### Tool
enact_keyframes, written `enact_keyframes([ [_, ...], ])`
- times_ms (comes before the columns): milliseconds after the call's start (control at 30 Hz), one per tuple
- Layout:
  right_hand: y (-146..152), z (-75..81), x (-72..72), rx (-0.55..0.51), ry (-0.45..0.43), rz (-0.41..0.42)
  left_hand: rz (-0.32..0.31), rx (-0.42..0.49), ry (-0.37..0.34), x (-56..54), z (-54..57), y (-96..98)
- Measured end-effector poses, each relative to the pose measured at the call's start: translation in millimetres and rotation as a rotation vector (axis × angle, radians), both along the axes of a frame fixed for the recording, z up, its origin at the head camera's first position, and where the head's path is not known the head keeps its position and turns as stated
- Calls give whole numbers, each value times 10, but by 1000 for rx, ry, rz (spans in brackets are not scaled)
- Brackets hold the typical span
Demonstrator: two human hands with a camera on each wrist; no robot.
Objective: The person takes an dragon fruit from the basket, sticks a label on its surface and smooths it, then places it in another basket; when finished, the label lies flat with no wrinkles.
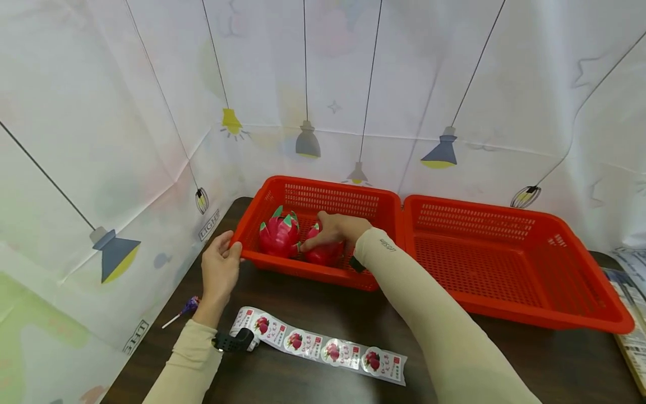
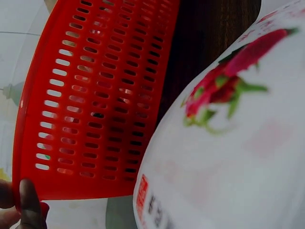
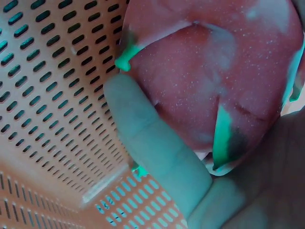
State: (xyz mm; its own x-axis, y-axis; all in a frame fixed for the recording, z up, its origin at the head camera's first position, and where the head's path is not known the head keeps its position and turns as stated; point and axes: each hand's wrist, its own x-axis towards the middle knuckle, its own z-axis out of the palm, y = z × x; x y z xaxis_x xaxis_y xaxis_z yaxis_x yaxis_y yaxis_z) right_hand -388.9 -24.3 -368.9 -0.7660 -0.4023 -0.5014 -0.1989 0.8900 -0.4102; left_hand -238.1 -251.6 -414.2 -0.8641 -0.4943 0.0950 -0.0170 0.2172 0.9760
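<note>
My left hand (image 1: 220, 269) pinches the front left corner of the left red plastic basket (image 1: 313, 272); in the left wrist view its fingers (image 2: 31, 205) are at the rim. Reaching down into the same basket, my right hand (image 1: 337, 229) grips a pink dragon fruit (image 1: 323, 256) with green-tipped scales. The right wrist view shows that dragon fruit (image 3: 190, 90) close up, with one finger (image 3: 152, 138) along its side. Another dragon fruit (image 1: 279, 235) stands just left of it in the basket. A roll of dragon fruit stickers (image 1: 244, 320) lies under my left wrist, its strip unrolled to the right.
A second red basket (image 1: 474, 269) adjoins the first on the right. A wrapped lollipop (image 1: 190, 304) lies left of my left wrist. Printed papers (image 1: 628, 303) are at the table's right edge. A patterned white curtain (image 1: 333, 73) hangs behind the dark table (image 1: 282, 376).
</note>
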Motion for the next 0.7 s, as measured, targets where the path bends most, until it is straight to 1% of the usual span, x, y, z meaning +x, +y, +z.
enact_keyframes([
  [133,95,25,-4,-94,-53,-9,0,-16,15,-5,-3,11],
  [233,167,98,-7,-155,-69,-2,8,-19,16,-10,-4,9],
  [367,278,241,10,-226,-52,0,10,-15,9,-15,3,16],
  [467,346,327,39,-260,-34,3,11,-12,-5,-4,12,14],
  [600,437,426,108,-286,-10,14,9,6,-14,8,18,17],
  [700,519,514,178,-309,12,39,4,10,-16,19,31,18],
])
